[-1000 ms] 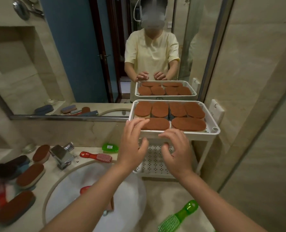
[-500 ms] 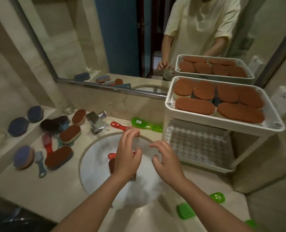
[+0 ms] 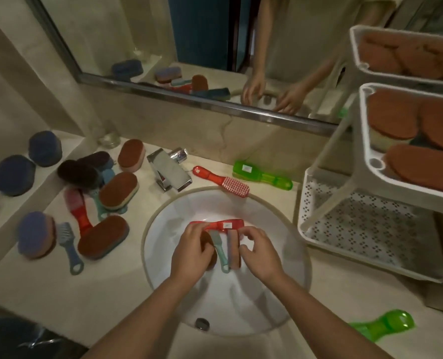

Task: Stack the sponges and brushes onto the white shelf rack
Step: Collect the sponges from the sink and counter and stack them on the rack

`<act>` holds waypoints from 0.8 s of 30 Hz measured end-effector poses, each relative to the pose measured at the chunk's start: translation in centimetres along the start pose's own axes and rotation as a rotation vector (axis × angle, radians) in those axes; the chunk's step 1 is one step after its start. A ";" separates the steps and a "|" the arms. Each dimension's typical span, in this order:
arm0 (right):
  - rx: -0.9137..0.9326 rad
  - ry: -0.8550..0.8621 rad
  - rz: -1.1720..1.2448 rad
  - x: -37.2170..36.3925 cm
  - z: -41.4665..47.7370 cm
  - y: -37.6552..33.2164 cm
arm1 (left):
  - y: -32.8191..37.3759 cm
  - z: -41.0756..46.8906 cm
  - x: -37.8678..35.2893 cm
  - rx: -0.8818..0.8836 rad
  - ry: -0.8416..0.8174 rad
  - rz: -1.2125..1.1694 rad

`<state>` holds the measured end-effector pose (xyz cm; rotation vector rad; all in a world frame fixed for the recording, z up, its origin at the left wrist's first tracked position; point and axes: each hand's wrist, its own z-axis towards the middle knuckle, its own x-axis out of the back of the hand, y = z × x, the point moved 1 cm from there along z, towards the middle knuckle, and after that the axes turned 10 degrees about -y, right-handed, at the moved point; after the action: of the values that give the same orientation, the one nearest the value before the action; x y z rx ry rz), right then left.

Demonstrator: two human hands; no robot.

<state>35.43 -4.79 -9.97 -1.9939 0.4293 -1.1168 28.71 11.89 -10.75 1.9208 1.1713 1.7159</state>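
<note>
Sink (image 3: pixel 287 255) interior: reaching in with both hands. Curling the left hand (image 3: pixel 191 251) over a brown sponge (image 3: pixel 211 255), gripping it, fingertips at the left end of the red brush (image 3: pixel 219 225). Pinching the upright sponge (image 3: pixel 234 251), standing on its long edge, with the right hand (image 3: pixel 260 251). Flanking a teal brush (image 3: pixel 221 251) with both sponges, its long axis running front to back, handle loop pointing toward the person. Lying crosswise just beyond, the red brush, long axis left-right. Standing right of the basin, the white shelf rack (image 3: pixel 364 130).
</note>
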 end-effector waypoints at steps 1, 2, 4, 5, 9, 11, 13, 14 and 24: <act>-0.039 0.000 0.020 -0.7 0.8 0.4 | -0.6 0.5 -0.1 0.005 -0.027 0.000; -0.083 0.005 0.043 -1.5 1.6 0.9 | -1.2 0.9 -0.3 0.022 -0.051 0.001; -0.168 0.020 0.089 -3.1 3.1 2.0 | -2.5 1.9 -0.6 0.076 -0.105 0.022; -0.200 0.027 0.105 -3.8 3.6 2.6 | -3.1 2.4 -0.8 0.099 -0.136 0.039; -0.300 0.064 0.111 -6.4 5.4 4.0 | -5.4 3.9 -1.8 0.207 -0.236 0.099; -0.351 0.082 0.105 -7.4 6.3 4.5 | -6.4 4.5 -2.6 0.234 -0.239 0.142; -0.411 0.068 0.114 -8.2 7.0 5.0 | -7.2 5.0 -3.2 0.228 -0.244 0.193; -0.430 0.052 0.112 -8.4 7.3 5.2 | -7.5 5.2 -3.5 0.228 -0.251 0.216; -0.561 -0.038 0.045 -9.6 7.6 8.0 | -9.4 6.8 -5.0 0.201 -0.304 0.363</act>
<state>37.12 -0.26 -23.73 -2.4646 0.8351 -0.9986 31.90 15.95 -22.31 2.5394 0.9553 1.4299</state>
